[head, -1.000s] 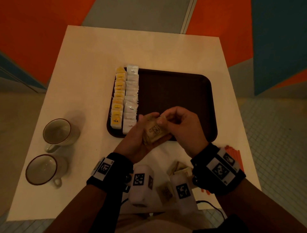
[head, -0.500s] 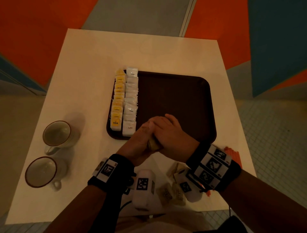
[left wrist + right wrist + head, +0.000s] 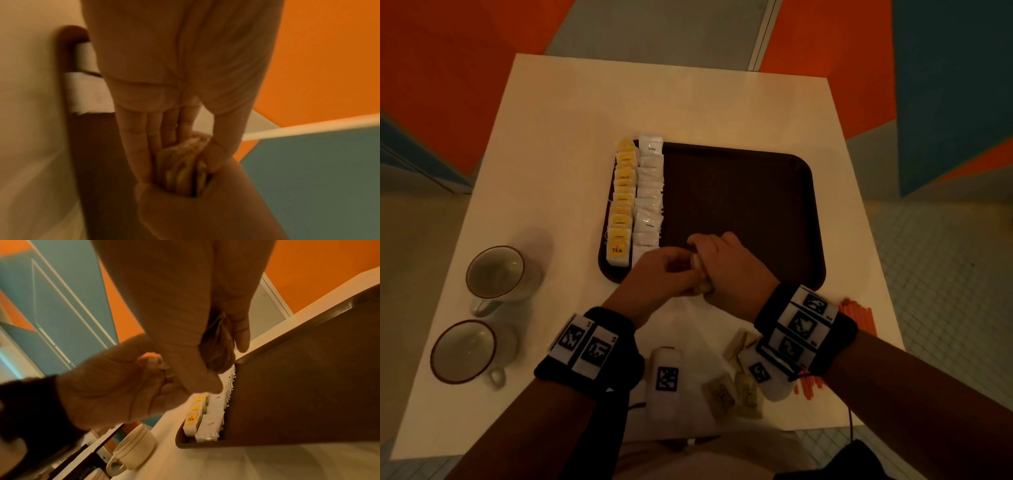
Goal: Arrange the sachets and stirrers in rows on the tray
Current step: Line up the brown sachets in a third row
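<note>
A dark brown tray (image 3: pixel 739 192) holds a row of yellow tea sachets (image 3: pixel 621 202) and a row of white coffee sachets (image 3: pixel 650 202) along its left side. Both hands meet over the tray's near left part, just right of the white row. My left hand (image 3: pixel 674 265) and right hand (image 3: pixel 722 253) together grip a stack of beige sachets (image 3: pixel 698 265), mostly hidden between them. In the left wrist view the stack (image 3: pixel 180 162) sits edge-on between fingers and thumb. Loose beige sachets (image 3: pixel 732 390) lie on the table near me. Orange stirrers (image 3: pixel 859 318) lie at the right edge.
Two empty cups (image 3: pixel 494 274) (image 3: pixel 464 351) stand on the table's left side. The tray's middle and right show bare surface. The white table (image 3: pixel 688 102) stretches beyond the tray; its near edge runs close to my wrists.
Both hands moved forward and down onto the tray's near left part. The beige stack, face-up in my left palm a second ago, is now closed in between both hands.
</note>
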Action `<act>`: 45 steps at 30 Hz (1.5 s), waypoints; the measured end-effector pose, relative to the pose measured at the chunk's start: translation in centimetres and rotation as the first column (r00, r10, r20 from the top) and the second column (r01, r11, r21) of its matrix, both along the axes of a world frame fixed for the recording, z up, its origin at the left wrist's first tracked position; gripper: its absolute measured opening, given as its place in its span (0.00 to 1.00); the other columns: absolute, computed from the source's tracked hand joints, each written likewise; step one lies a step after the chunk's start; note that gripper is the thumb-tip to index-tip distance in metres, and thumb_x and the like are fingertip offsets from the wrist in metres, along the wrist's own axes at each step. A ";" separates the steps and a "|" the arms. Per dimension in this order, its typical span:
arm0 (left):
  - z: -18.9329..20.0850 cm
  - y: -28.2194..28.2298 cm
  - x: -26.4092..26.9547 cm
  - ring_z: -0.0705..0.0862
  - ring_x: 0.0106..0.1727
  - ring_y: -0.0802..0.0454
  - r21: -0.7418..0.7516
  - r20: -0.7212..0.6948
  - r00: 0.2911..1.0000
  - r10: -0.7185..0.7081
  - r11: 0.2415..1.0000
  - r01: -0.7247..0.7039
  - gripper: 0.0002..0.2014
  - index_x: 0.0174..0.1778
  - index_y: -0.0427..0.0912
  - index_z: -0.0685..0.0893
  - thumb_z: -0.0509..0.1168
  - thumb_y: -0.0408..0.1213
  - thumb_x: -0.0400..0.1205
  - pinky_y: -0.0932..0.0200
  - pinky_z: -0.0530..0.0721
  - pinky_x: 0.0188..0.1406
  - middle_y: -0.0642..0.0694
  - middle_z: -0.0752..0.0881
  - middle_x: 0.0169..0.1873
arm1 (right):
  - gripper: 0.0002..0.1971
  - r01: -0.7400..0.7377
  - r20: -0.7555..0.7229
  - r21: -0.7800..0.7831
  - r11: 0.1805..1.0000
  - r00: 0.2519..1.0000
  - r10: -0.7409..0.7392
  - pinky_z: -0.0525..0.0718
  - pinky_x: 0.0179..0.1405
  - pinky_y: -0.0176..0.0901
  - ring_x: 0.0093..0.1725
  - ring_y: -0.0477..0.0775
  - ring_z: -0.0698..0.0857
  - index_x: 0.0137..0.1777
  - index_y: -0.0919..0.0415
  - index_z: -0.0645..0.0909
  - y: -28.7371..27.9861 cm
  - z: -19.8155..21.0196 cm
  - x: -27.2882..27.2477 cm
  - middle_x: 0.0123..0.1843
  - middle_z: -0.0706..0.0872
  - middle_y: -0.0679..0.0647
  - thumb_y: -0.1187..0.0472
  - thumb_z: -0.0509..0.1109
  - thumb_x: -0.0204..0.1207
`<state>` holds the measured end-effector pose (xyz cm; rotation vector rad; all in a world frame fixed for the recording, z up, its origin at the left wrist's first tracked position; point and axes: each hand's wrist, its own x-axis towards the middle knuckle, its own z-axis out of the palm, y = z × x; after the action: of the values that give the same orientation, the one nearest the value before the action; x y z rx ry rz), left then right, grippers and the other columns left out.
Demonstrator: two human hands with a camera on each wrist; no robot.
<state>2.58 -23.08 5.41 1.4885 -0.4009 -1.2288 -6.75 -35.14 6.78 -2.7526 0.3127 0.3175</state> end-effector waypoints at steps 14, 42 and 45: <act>-0.7 -1.7 2.5 0.89 0.51 0.49 0.025 -0.082 0.988 0.132 0.991 -0.130 0.12 0.57 0.37 0.82 0.68 0.31 0.78 0.59 0.88 0.47 0.42 0.88 0.51 | 0.34 0.279 -0.044 0.724 0.631 0.931 -0.362 0.84 0.57 0.39 0.63 0.50 0.80 0.75 0.53 0.65 -4.2 0.1 1.2 0.63 0.76 0.53 0.61 0.75 0.71; -7.6 -19.5 19.4 0.84 0.46 0.49 0.316 0.696 0.688 -0.206 0.948 -0.036 0.14 0.51 0.37 0.85 0.74 0.38 0.72 0.59 0.81 0.45 0.41 0.87 0.49 | 0.14 0.627 -0.087 0.652 0.427 0.621 -0.779 0.83 0.59 0.48 0.57 0.55 0.85 0.58 0.65 0.82 -16.8 -9.9 16.1 0.57 0.87 0.59 0.65 0.72 0.73; -7.6 -19.6 19.1 0.84 0.50 0.46 0.357 0.706 0.657 -0.266 0.934 -0.004 0.16 0.55 0.36 0.84 0.74 0.36 0.73 0.59 0.79 0.47 0.39 0.85 0.52 | 0.19 0.662 -0.078 0.587 0.465 0.618 -0.782 0.82 0.59 0.48 0.56 0.52 0.83 0.61 0.65 0.79 -16.7 -10.5 15.8 0.57 0.84 0.55 0.62 0.74 0.72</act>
<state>21.69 -42.72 -2.21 2.2877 -0.9021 -0.7412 9.05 -51.80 -3.67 -1.7902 1.1051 -0.1104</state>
